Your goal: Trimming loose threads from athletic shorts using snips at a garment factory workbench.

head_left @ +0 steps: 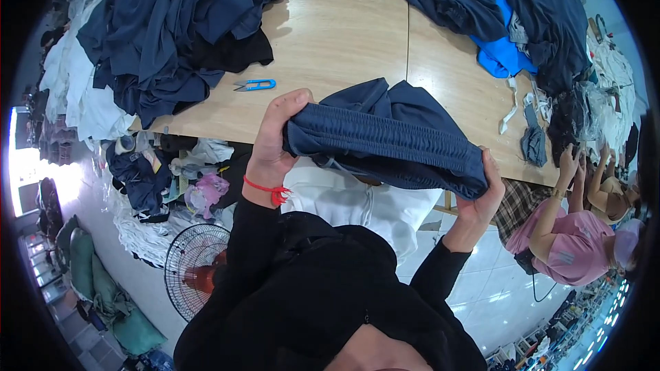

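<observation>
Pale wood-grain bench (344, 34) spreads before me in a busy garment workroom, with a heap of navy garments (165, 20) on its left side and a mixed dark-and-blue clothing pile (543, 14) on its right. Across its near edge, in front of my chest, I hold up a navy elastic-waisted garment (419, 106); whether its cloth touches the wood I can't tell. My left hand (275, 127) grasps one end of the gathered waistband (385, 139), thumb uppermost, and my right hand (485, 189) grasps the other end, some fingers hidden behind the fabric. My right end sits lower, so levelling both hands would let me judge the ribbed rows of gathers more fairly. I'd pull evenly and gently, since a harder tug from one side could twist the casing or bunch the elastic. Turning the band a little at a time should bring its whole round into view. Blue-handled thread snips (260, 85) lie just beyond my left hand, clear of the cloth, a sensible spot for them.
</observation>
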